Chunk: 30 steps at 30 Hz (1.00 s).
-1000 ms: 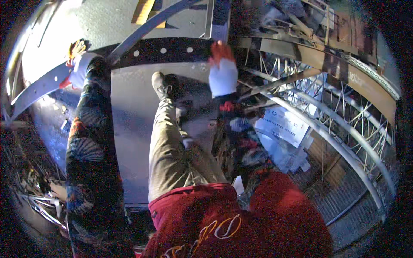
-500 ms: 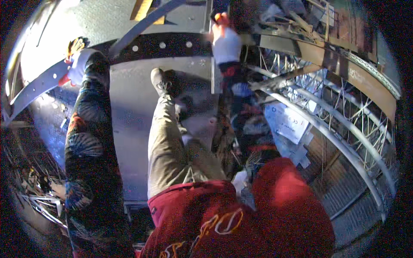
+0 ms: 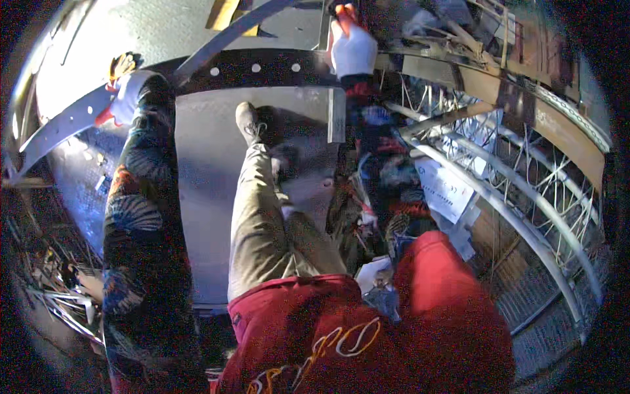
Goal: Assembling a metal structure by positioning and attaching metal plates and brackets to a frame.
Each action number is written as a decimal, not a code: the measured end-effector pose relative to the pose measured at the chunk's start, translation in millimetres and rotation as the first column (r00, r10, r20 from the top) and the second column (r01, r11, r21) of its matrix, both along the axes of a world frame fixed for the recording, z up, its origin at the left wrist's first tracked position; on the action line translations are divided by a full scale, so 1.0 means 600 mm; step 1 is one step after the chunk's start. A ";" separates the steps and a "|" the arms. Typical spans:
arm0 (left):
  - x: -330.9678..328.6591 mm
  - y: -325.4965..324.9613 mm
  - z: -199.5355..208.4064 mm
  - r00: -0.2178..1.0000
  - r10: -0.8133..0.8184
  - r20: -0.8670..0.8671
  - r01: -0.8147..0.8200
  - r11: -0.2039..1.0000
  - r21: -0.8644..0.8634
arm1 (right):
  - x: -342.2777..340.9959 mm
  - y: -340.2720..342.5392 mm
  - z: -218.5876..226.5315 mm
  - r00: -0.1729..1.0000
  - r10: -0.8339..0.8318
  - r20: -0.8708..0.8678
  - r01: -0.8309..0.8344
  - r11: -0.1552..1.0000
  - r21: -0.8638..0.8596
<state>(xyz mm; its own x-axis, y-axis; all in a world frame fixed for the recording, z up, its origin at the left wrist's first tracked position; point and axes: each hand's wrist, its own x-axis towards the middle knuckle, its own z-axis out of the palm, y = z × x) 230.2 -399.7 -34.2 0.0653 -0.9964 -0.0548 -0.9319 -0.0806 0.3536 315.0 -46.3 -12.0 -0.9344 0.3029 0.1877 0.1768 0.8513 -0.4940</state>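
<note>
Metal workshop, steel beams, wire trusses, scrap

We are resting our gloved left hand on a long grey metal strip with a row of round holes, which is curving away toward the lower left. Our gloved right hand is gripping the top of a narrow, flat metal bar that is hanging upright, its lower end sitting over the grey sheet. Between our hands a dark perforated metal band is running across, its holes showing pale.
</note>
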 end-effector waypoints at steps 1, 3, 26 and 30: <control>0.003 -0.019 0.004 1.000 0.004 0.009 -0.004 1.000 -0.017 | 0.031 -0.027 0.017 0.925 0.076 0.372 -0.168 0.961 0.221; -0.009 0.015 -0.003 1.000 -0.020 -0.003 0.020 0.999 0.039 | 0.155 -0.016 -0.047 0.994 0.018 0.105 0.002 0.983 -0.186; -0.001 0.032 -0.017 0.989 -0.115 0.098 0.114 0.993 0.014 | 0.064 0.029 -0.025 0.983 0.073 0.168 -0.095 0.987 0.127; 0.006 -0.011 -0.009 0.989 -0.096 0.108 0.099 0.995 -0.021 | 0.263 -0.066 0.072 0.835 0.188 0.516 -0.270 0.959 0.088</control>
